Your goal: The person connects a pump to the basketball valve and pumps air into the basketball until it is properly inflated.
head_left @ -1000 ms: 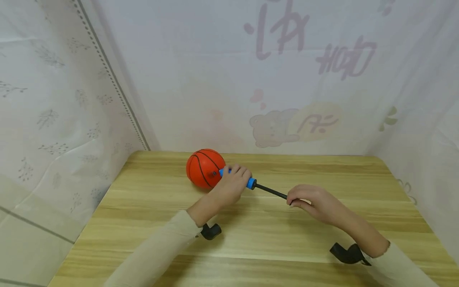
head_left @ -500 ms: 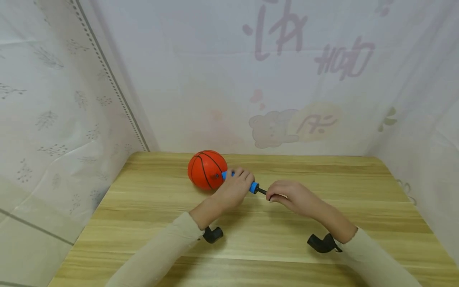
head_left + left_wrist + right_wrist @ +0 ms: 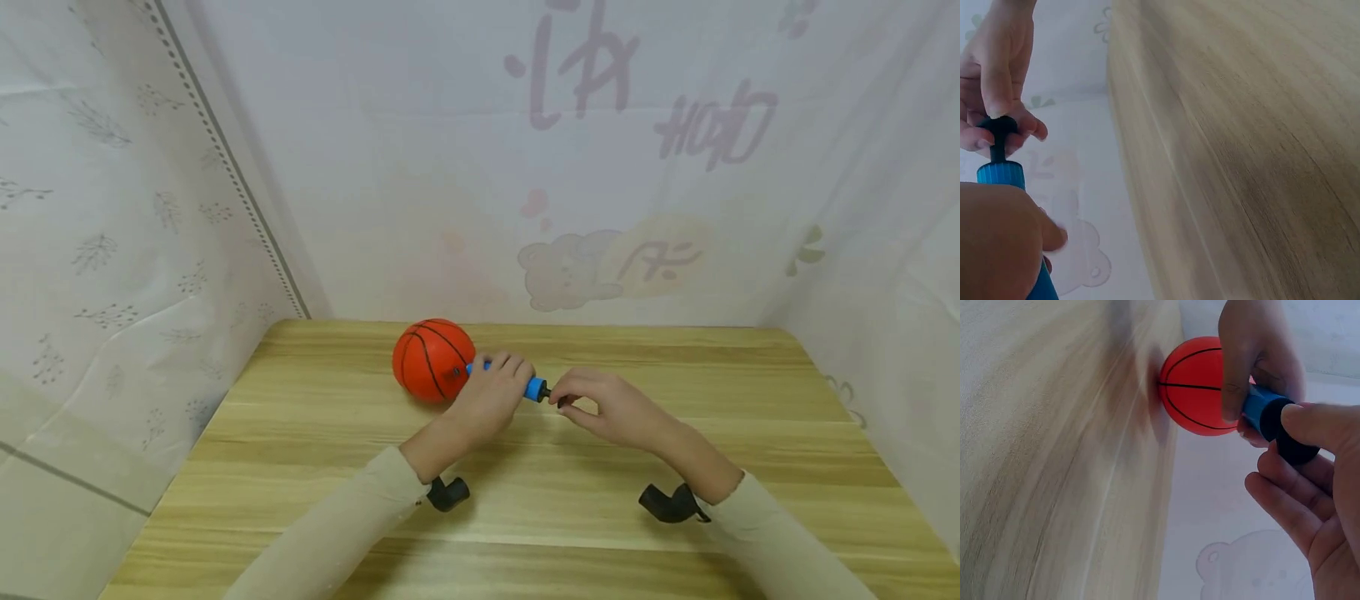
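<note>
A red ball with black basketball lines (image 3: 431, 362) sits on the table towards the back. Beside it, my left hand (image 3: 491, 402) wraps round the blue barrel of a hand pump (image 3: 536, 389), whose front end points at the ball. The pump's tip is too small to make out against the ball. My right hand (image 3: 611, 408) pinches the black knob of the pump handle (image 3: 999, 128) between thumb and fingers. Only a short bit of black rod shows between knob and barrel. In the right wrist view the ball (image 3: 1194, 387) is partly hidden behind my left hand (image 3: 1266, 353).
The wood-grain table (image 3: 480, 517) runs back to a pale printed curtain (image 3: 420, 167). Curtains also stand at the left and right sides. A black camera mount (image 3: 448, 495) hangs at the left wrist, another (image 3: 667, 504) at the right.
My right hand has moved left with the knob, pushing the black rod into the blue barrel. The left hand keeps its grip; ball and pump have shifted slightly down and right in view.
</note>
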`<control>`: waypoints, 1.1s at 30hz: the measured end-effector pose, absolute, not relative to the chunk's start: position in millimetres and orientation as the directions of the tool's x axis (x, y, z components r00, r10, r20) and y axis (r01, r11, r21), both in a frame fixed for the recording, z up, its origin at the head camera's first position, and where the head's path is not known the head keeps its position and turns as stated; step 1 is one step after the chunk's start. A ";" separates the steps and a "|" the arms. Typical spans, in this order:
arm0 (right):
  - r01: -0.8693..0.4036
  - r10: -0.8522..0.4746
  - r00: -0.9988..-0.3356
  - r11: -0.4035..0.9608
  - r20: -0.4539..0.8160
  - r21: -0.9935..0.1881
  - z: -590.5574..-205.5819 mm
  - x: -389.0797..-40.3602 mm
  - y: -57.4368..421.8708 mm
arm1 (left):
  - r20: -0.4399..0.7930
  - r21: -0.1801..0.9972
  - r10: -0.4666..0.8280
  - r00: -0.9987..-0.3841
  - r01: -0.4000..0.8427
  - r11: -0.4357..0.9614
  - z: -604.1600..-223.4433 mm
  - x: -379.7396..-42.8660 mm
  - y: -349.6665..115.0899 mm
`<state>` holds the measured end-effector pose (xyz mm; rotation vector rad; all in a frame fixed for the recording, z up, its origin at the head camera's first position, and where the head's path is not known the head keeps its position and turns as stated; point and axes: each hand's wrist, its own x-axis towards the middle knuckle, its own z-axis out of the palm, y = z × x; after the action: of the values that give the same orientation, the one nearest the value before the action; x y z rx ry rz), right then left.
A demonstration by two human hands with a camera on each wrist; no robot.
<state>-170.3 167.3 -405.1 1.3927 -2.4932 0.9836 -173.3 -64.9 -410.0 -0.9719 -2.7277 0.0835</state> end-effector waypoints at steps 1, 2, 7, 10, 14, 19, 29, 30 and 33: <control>-0.786 -0.713 -0.583 0.373 0.390 -0.494 -404.5 -169.6 168.7 | 0.220 -0.137 0.631 -0.744 0.617 0.775 -410.6 -173.7 -64.3; -0.776 -0.707 -0.594 0.380 0.383 -0.503 -403.8 -168.8 170.0 | 0.231 -0.137 0.634 -0.739 0.620 0.773 -411.1 -174.1 -63.7; -0.751 -0.684 -0.630 0.416 0.368 -0.513 -404.2 -166.3 179.2 | 0.233 -0.102 0.659 -0.715 0.656 0.748 -412.3 -175.3 -61.7; -0.743 -0.674 -0.644 0.437 0.361 -0.508 -407.1 -167.0 185.3 | 0.219 -0.061 0.665 -0.714 0.670 0.740 -408.4 -176.3 -65.5; -0.743 -0.669 -0.646 0.442 0.367 -0.502 -410.8 -169.5 191.5 | 0.238 -0.043 0.650 -0.722 0.660 0.750 -397.7 -181.8 -79.2; -0.739 -0.665 -0.654 0.460 0.361 -0.492 -414.2 -174.1 195.4 | 0.293 -0.016 0.603 -0.742 0.626 0.779 -384.4 -193.7 -107.3; -0.688 -0.623 -0.711 0.521 0.327 -0.505 -421.5 -184.4 200.2 | 0.212 0.125 0.519 -0.828 0.550 0.826 -387.9 -211.0 -154.8; -0.680 -0.616 -0.719 0.527 0.323 -0.510 -422.1 -185.4 200.4 | 0.207 0.139 0.519 -0.830 0.550 0.824 -389.0 -211.4 -156.6; -0.653 -0.597 -0.742 0.542 0.304 -0.529 -424.0 -188.6 200.9 | 0.198 0.170 0.519 -0.831 0.551 0.817 -391.5 -211.9 -159.8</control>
<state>-188.6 200.9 -424.0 1.0895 -2.6816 0.9755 -211.9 -159.8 -391.5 -0.8461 -2.8579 -0.3330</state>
